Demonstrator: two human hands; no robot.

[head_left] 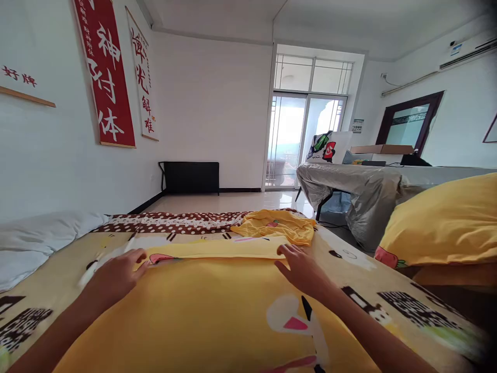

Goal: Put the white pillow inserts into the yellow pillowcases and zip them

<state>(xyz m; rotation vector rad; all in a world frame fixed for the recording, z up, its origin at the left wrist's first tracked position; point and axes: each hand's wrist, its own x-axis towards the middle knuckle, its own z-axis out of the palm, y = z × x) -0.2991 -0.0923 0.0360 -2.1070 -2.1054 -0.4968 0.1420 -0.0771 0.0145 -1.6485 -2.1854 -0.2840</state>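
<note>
A yellow pillowcase (pixel 209 316), apparently with a pillow inside, fills the lower middle of the view. White and pink cartoon shapes are printed on its right side. At its far left corner, beside a red print, my left hand (pixel 118 274) is closed with fingertips on the edge. My right hand (pixel 301 267) pinches the far right corner between thumb and fingers. Between the two hands the folded hem (pixel 217 249) runs nearly straight. Just beyond the right hand a crumpled yellow cloth (pixel 277 225) with a strawberry print lies on the bed.
Under everything spreads a patterned bed sheet (pixel 368 259) with a brown polka-dot border. A white pillow (pixel 42 241) is at the left, and a plump yellow pillow (pixel 446 223) at the right. Behind that stands a plastic-covered table (pixel 349 178) with boxes. A black folded panel (pixel 192 177) leans by the wall.
</note>
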